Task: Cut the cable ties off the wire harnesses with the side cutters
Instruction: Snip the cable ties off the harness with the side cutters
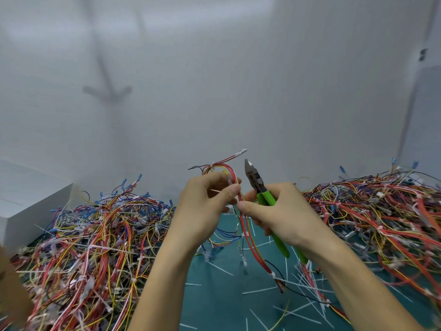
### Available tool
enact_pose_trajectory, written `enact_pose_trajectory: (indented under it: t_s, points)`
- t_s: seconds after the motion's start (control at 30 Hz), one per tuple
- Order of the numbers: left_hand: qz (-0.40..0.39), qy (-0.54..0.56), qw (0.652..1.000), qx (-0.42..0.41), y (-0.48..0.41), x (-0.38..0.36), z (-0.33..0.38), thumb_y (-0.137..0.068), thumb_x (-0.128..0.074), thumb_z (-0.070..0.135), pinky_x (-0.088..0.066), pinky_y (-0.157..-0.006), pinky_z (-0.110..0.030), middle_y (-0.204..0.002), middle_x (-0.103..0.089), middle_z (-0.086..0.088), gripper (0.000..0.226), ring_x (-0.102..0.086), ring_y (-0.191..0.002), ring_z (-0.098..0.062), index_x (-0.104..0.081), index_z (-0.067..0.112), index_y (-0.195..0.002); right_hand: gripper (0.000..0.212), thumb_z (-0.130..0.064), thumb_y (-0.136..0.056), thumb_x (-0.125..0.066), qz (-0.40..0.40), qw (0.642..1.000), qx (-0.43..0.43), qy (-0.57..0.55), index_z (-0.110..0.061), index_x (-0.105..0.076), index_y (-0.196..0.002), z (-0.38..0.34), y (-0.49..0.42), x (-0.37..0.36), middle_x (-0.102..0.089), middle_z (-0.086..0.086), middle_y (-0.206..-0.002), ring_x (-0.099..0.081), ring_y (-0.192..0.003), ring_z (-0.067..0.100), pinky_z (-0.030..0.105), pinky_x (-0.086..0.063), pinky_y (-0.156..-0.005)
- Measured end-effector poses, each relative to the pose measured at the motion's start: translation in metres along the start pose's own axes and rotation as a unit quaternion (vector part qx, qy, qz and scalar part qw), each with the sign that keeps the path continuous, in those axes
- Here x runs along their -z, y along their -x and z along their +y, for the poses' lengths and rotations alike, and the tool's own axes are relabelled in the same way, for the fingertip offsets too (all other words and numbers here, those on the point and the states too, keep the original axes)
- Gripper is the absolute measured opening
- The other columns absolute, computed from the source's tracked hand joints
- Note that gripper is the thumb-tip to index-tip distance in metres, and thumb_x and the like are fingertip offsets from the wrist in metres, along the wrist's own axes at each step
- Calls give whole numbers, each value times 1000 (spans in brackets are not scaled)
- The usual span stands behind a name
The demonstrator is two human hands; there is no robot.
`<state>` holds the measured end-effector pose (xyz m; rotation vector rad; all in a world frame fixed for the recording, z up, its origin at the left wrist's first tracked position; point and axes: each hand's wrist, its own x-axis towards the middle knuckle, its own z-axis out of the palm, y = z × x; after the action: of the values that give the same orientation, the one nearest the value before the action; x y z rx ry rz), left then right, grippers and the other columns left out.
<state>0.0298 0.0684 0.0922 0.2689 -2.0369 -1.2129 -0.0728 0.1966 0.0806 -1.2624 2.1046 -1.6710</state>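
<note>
**Much left to cut**

Above the teal cutting mat [214,297], our left hand [202,206] pinches a red-and-yellow wire harness [232,174]; our right hand [281,216] grips green-handled side cutters [262,194] beside it. White cut tie strips [220,268] litter the mat; tangled piles [95,247] flanking it look largely untrimmed.

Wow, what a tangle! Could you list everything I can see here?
held harness: one, red, yellow and white wires, raised between the hands
side cutters: one, green handles, tips pointing up
left pile: one, multicoloured harnesses, left of the mat
right pile: one, multicoloured harnesses, right of the mat
cutting mat: one, teal, under the hands
cut tie pieces: many, white, scattered on the mat
box: one, white, far left
left hand: grips the held harness
right hand: holds the side cutters
</note>
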Motion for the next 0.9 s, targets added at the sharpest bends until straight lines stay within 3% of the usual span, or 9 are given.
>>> enact_pose_trajectory:
  t_s: [0.2, 0.33, 0.43, 0.57, 0.7, 0.8, 0.9]
  points:
    - [-56, 67, 994, 61, 1, -4, 2, -94, -62, 28, -57, -62, -23, -83, -74, -2, 12, -72, -73, -15, -69, 19, -98, 16, -24, -87, -73, 95, 994, 35, -44, -16, -68, -74, 2, -4, 2, -61, -3, -52, -53, -49, 14, 48, -53, -59]
    - [-206, -9, 974, 96, 5, -5, 2, -91, -60, 41, -60, -74, -28, -94, -76, -1, 30, -74, -84, -14, -68, 14, -99, 18, -23, -88, -72, 137, 987, 55, -65, -14, -65, -75, 2, -5, 7, -60, -3, -54, -52, -51, 15, 52, -53, -61]
    - [-290, -40, 954, 65, 8, -5, 2, -90, -69, 29, -56, -85, -33, -99, -75, -4, 24, -71, -90, -14, -69, 10, -105, 16, -29, -90, -69, 145, 986, 56, -55, -20, -66, -77, 2, -4, 9, -62, -5, -57, -55, -52, 12, 51, -55, -63]
    - [-310, -31, 950, 27, 8, -5, 2, -86, -72, 6, -56, -92, -32, -102, -74, -12, 15, -70, -99, -27, -70, 4, -101, 16, -32, -91, -68, 154, 986, 50, -51, -22, -66, -79, 3, -4, 9, -63, -6, -59, -57, -54, 11, 49, -57, -65]
    - [-313, -7, 950, 15, 9, -6, 2, -88, -71, 6, -54, -95, -37, -105, -73, -14, 9, -68, -103, -31, -69, 8, -97, 14, -31, -92, -68, 165, 983, 50, -62, -23, -66, -81, 4, -5, 9, -64, -7, -59, -58, -54, 9, 44, -56, -64]
    - [-315, 29, 948, 14, 10, -7, 4, -90, -68, 4, -55, -88, -27, -106, -74, -10, 9, -69, -103, -22, -66, 8, -97, 14, -28, -92, -68, 178, 980, 43, -79, -22, -65, -80, 7, -8, 9, -62, -5, -59, -57, -55, 12, 43, -55, -63]
    - [-318, 30, 947, 12, 11, -8, 6, -93, -63, 3, -50, -77, -16, -104, -75, -6, 8, -69, -95, -10, -60, 5, -99, 15, -25, -93, -68, 177, 978, 38, -106, -20, -63, -80, 8, -9, 11, -61, -5, -57, -54, -50, 11, 31, -52, -53]
